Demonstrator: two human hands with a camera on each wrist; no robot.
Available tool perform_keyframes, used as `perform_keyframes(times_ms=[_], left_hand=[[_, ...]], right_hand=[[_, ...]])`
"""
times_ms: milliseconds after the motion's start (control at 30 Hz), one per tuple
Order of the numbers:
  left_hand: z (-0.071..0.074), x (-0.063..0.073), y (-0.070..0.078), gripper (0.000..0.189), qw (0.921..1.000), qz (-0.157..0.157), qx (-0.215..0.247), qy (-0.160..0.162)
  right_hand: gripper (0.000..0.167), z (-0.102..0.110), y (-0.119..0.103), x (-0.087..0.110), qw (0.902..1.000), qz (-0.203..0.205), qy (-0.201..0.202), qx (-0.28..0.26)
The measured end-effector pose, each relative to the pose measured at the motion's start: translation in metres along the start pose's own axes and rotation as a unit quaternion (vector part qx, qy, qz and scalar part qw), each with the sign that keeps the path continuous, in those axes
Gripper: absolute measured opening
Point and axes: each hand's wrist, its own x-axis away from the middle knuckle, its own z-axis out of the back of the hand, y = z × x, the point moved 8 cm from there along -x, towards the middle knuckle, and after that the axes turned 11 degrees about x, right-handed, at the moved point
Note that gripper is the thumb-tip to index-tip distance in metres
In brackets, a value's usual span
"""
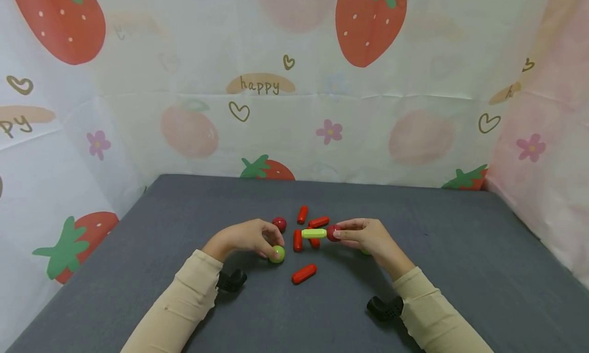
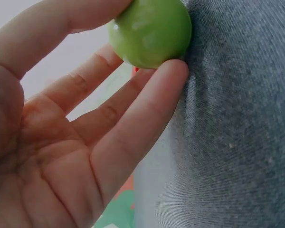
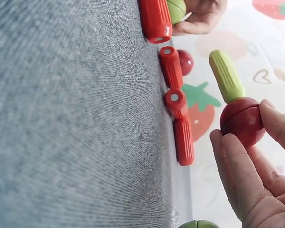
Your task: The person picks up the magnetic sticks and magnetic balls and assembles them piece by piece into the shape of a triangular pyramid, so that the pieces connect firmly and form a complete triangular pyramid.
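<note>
My left hand (image 1: 256,236) pinches a green ball (image 1: 276,254) between thumb and fingers, low at the grey tabletop; the left wrist view shows this green ball (image 2: 152,33) close up. My right hand (image 1: 370,236) grips a dark red ball (image 1: 333,233) with its fingertips. From that ball a yellow-green ribbed rod (image 1: 314,234) sticks out, pointing left and held above the table in the right wrist view. Several red rods lie between the hands, among them a near one (image 1: 304,273) and a far one (image 1: 302,214). Metal discs show on some rod ends.
A second red ball (image 1: 279,223) sits just beyond my left hand. Another green ball (image 3: 199,224) lies by my right hand, mostly hidden from the head view. The grey table (image 1: 414,210) ends at a strawberry-print cloth (image 1: 299,138) at the back and sides.
</note>
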Motion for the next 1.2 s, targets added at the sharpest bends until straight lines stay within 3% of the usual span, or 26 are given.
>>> perform_keyframes(times_ms=[367, 833, 1033, 1200], left_hand=[[0.003, 0.000, 0.002, 0.024, 0.9996, -0.007, 0.007, 0.028], [0.011, -0.001, 0.003, 0.034, 0.9909, -0.045, 0.108, 0.067], [0.015, -0.004, 0.001, 0.035, 0.9870, -0.051, 0.127, 0.084], [0.013, -0.006, 0.002, 0.036, 0.9858, -0.061, 0.136, 0.078]], right_hand=[[0.044, -0.001, 0.002, -0.001, 1.0000, -0.001, 0.000, 0.001], [0.045, -0.002, 0.001, 0.000, 1.0000, 0.001, -0.002, -0.003], [0.045, -0.002, 0.000, 0.000, 0.9999, 0.000, -0.005, -0.009], [0.044, -0.003, 0.001, 0.000, 0.9999, -0.003, -0.004, -0.012]])
